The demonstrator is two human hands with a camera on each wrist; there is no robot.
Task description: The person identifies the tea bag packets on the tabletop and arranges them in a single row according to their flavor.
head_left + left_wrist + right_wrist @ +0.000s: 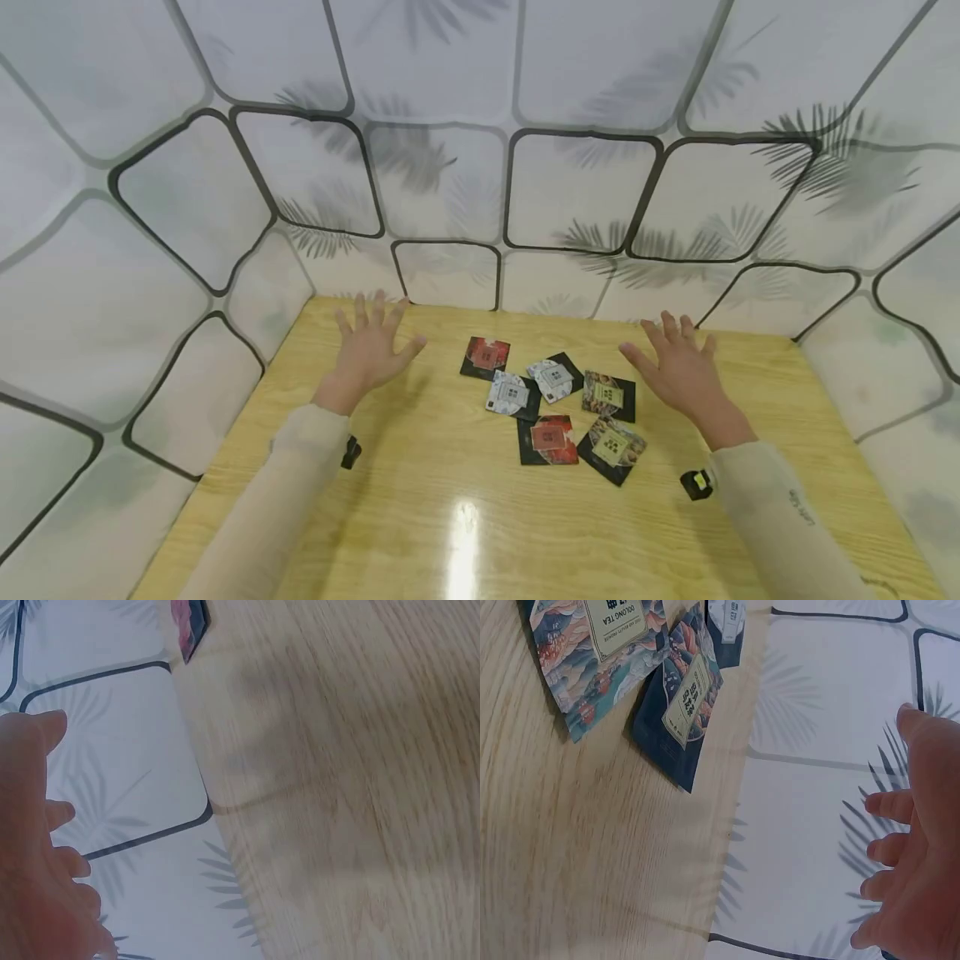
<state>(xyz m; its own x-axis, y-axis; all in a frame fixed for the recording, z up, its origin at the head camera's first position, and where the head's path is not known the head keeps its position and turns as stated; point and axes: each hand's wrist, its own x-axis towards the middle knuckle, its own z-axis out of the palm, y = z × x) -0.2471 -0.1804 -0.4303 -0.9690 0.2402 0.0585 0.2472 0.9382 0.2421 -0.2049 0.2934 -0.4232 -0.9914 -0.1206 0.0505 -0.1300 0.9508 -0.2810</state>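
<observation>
Several tea packets lie loosely grouped on the wooden table, between and a little below the two hands in the head view. Two are red and black, an upper red packet and a lower red packet. Two have white patterned fronts, a white packet and another white packet, touching or nearly so. At right lie two patterned packets with yellowish labels, one packet and a tilted packet; one label in the right wrist view reads "Oolong Tea". My left hand and right hand are spread, holding nothing.
The light wooden table meets a pale wall covering with dark rounded outlines and leaf prints at the back and sides. A small black device sits at the left wrist and another at the right wrist.
</observation>
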